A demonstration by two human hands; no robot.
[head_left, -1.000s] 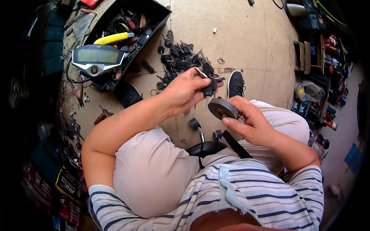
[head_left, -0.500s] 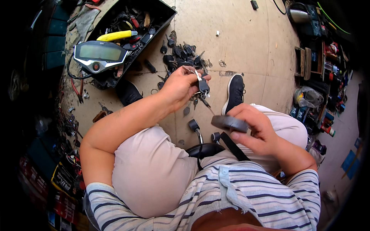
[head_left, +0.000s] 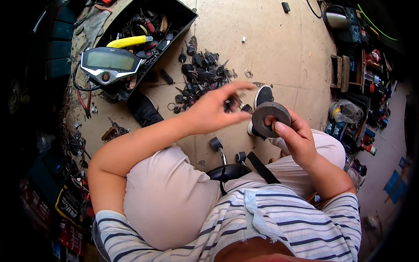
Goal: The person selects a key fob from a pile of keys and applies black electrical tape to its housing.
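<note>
A: What is the right hand (head_left: 299, 137) doing?

B: It is clamped on a thick grey ring (head_left: 259, 118), thumb on the near face, a fingertip showing through the hole. The ring sits just in front of that palm, facing the left hand.

A: And the left hand (head_left: 210, 112)?

B: Thumb and forefinger are spread wide apart, pointing towards the ring without reaching it. Some dark keys (head_left: 228, 105) show in the gap, blurred; I can't tell whether the other fingers touch them.

A: What lies next to that hand?

B: Right beyond it, a heap of black-headed keys (head_left: 203, 74) on the floor (head_left: 301, 52). A small loop of wire or metal (head_left: 248, 73) lies near, past the forefinger. The right shoe (head_left: 263, 94) is just beyond the ring.

A: Farther out?

B: Left of the heap and well ahead of the left hand, a black bin (head_left: 176, 28) full of odds and ends. A display unit (head_left: 109, 63) rests over its near edge, and a yellow piece (head_left: 127, 42) lies behind that. Well off to the right hand's right, there's a crumpled clear bag (head_left: 348, 112).
</note>
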